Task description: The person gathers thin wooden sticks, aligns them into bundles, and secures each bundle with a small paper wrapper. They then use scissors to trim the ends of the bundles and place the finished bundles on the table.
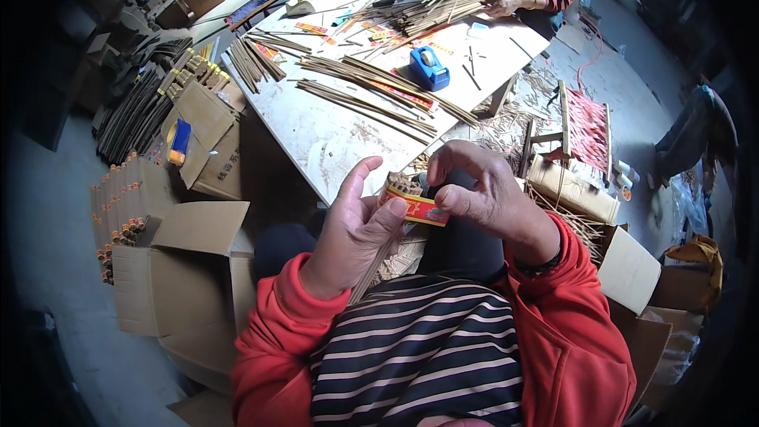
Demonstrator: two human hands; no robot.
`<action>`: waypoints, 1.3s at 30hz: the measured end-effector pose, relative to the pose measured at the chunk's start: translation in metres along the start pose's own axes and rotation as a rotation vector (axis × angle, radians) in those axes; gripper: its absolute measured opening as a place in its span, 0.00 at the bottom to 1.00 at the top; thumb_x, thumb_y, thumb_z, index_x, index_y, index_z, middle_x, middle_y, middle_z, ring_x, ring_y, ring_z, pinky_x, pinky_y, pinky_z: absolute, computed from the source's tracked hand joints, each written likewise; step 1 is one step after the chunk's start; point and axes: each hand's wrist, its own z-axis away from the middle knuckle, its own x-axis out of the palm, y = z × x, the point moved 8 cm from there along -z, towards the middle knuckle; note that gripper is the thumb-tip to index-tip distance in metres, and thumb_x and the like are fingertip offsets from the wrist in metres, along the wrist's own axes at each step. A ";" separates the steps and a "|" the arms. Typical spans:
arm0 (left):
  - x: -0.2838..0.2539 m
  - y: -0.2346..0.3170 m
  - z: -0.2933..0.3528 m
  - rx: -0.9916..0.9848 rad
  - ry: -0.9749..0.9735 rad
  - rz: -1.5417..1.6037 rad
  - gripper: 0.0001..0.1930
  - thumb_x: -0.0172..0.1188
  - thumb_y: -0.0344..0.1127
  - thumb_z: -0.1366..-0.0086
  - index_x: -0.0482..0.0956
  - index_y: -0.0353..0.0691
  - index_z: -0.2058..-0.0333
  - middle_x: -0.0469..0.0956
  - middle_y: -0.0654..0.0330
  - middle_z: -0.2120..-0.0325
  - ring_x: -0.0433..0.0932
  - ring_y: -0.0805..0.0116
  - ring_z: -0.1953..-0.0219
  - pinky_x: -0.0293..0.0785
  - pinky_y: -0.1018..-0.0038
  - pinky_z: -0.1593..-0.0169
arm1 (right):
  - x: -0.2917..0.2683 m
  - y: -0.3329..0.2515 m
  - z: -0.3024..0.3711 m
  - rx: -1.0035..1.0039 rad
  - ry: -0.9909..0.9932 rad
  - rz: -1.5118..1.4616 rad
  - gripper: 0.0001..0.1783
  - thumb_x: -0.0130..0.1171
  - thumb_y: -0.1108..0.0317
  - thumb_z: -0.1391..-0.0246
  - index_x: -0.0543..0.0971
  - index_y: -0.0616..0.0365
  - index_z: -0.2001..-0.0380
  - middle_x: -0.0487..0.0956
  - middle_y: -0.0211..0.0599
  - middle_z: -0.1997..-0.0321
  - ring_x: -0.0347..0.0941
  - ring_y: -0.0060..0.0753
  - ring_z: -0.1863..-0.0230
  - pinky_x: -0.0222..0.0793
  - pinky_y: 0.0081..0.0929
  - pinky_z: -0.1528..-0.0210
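My left hand (348,233) is closed around a bundle of incense sticks (403,183), its blunt brown ends pointing up and away from me. A red and yellow paper label (424,210) lies across the bundle, pressed by my left thumb. To the right, my right hand (494,198) is bent, with its thumb and fingertips at the label's free end. Past my hands, loose incense sticks (360,79) lie in rows on the white table (292,130). Among them stands a blue tape dispenser (429,69).
Across the table, another person's hand (506,4) rests by a pile of sticks. Open cardboard boxes (198,285) stand at my left, near stacked bundles (130,111). A wooden stool with a red woven part (587,130) and a box of sticks (628,269) are at my right.
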 end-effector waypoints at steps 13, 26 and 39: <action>0.001 0.002 0.002 0.011 -0.069 0.078 0.19 0.56 0.40 0.40 0.62 0.34 0.57 0.71 0.60 0.75 0.69 0.79 0.79 0.68 0.85 0.75 | 0.035 0.029 0.006 0.252 -0.034 -0.402 0.11 0.62 0.66 0.53 0.72 0.61 0.75 0.74 0.26 0.78 0.66 0.12 0.76 0.61 0.10 0.75; -0.002 0.000 0.001 -0.082 -0.179 0.205 0.22 0.58 0.49 0.43 0.65 0.37 0.59 0.72 0.59 0.78 0.70 0.76 0.81 0.70 0.83 0.75 | 0.043 0.016 -0.003 -0.099 -0.198 -0.523 0.07 0.53 0.71 0.45 0.72 0.65 0.71 0.76 0.35 0.74 0.75 0.22 0.71 0.72 0.20 0.66; 0.001 -0.002 -0.002 -0.116 -0.263 0.240 0.24 0.56 0.51 0.42 0.65 0.36 0.58 0.72 0.56 0.78 0.71 0.73 0.82 0.69 0.83 0.79 | 0.040 0.024 -0.006 -0.172 -0.179 -0.425 0.08 0.55 0.69 0.46 0.73 0.63 0.74 0.75 0.29 0.76 0.71 0.17 0.73 0.68 0.16 0.69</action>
